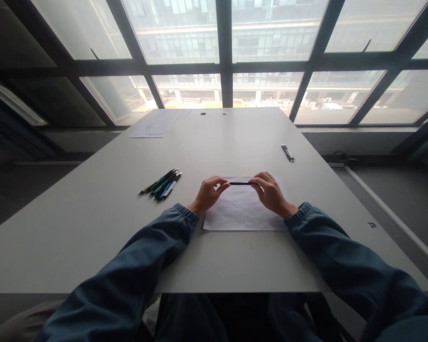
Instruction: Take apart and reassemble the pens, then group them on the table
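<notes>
A dark, slim pen (239,183) is held level between my two hands, over the far part of a white sheet of paper (244,213). My left hand (211,191) pinches its left end between thumb and fingers. At the other end, my right hand (268,191) grips it the same way. The fingers cover both tips, so I cannot tell whether it has a cap. The paper lies flat on the table, with its right side partly behind my right hand and sleeve.
On the white table (74,228), a bunch of several pens (162,184) lies to the left. Farther off at the right are some pens (287,153) side by side. More paper (151,126) lies at the far left, and windows (262,90) stand beyond the table.
</notes>
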Tool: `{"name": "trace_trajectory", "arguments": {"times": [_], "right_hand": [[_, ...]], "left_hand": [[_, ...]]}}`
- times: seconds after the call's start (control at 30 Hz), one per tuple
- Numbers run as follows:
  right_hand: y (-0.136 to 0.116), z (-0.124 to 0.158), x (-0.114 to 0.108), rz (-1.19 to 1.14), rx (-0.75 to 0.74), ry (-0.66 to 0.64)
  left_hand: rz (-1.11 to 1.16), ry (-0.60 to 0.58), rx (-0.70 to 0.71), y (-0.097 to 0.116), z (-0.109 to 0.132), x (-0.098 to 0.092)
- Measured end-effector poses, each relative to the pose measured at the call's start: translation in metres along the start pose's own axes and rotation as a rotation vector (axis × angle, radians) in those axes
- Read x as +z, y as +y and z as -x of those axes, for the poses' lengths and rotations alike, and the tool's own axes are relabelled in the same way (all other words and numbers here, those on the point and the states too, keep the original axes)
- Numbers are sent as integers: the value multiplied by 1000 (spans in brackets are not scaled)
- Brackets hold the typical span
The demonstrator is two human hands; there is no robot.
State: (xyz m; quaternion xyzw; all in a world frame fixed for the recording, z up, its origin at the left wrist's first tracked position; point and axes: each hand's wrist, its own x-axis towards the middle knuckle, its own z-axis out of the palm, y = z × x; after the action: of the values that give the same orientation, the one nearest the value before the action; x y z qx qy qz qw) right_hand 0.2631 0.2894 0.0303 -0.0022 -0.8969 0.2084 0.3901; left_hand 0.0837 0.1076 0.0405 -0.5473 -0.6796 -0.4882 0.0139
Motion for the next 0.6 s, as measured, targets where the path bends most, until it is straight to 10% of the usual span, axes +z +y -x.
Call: {"name": "trace_trajectory", "arguments": {"times": [0.3, 0.6], "right_hand": [[0, 0, 0, -3, 1, 9], [0, 0, 0, -1, -21, 13]], "left_hand": [[56, -6, 74, -1, 0, 2], [51, -119, -197, -7, 2, 1]]}}
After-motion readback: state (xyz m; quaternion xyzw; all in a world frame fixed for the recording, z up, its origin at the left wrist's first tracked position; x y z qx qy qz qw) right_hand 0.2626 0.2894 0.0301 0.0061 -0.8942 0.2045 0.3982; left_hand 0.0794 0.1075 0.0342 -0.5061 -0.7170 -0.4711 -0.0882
